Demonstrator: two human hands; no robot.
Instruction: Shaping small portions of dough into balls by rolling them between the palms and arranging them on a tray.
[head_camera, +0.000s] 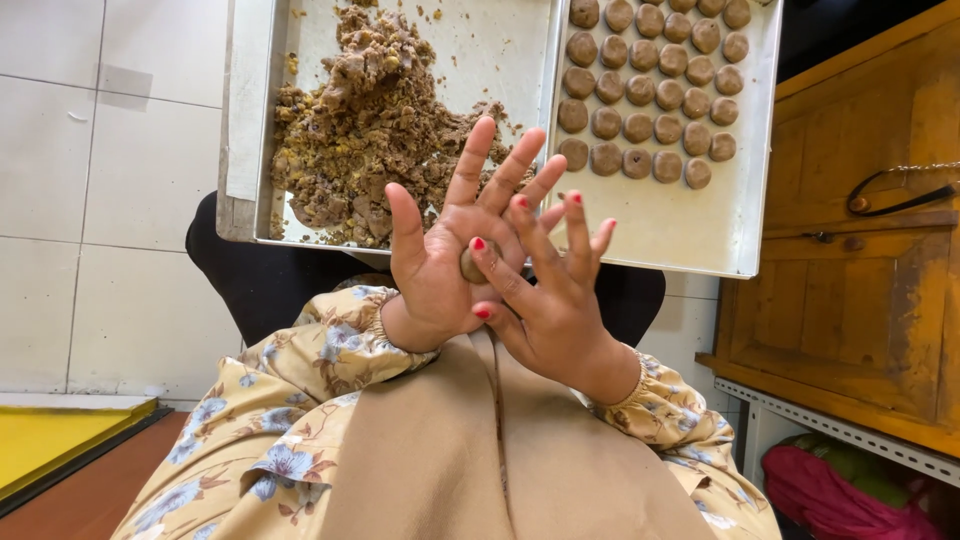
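**crumbwatch:** So what are the hands up to here?

**tray_lurker:** Both are pressed palm to palm with a small brown dough ball squeezed between them. The left hand is underneath with fingers spread wide and pointing up, the right hand lies across it, red nails showing, fingers also splayed. So neither is clenched, the ball is just sandwiched between flat palms. You can only see an edge of it peeking out.

**crumbwatch:** And where's that relative to the trays?

**tray_lurker:** Take the left tray as the anchor. It holds a big crumbly dough heap, brownish with yellow-green bits. The hands hover just below its near edge, close to the corner where it meets the second tray. That one sits right beside it, touching, and carries neat rows of shaped dough rounds.

**crumbwatch:** Anything else around?

**tray_lurker:** Floral sleeves and a tan apron below the hands, a wooden cabinet beyond the second tray, white tiled wall on the other side.
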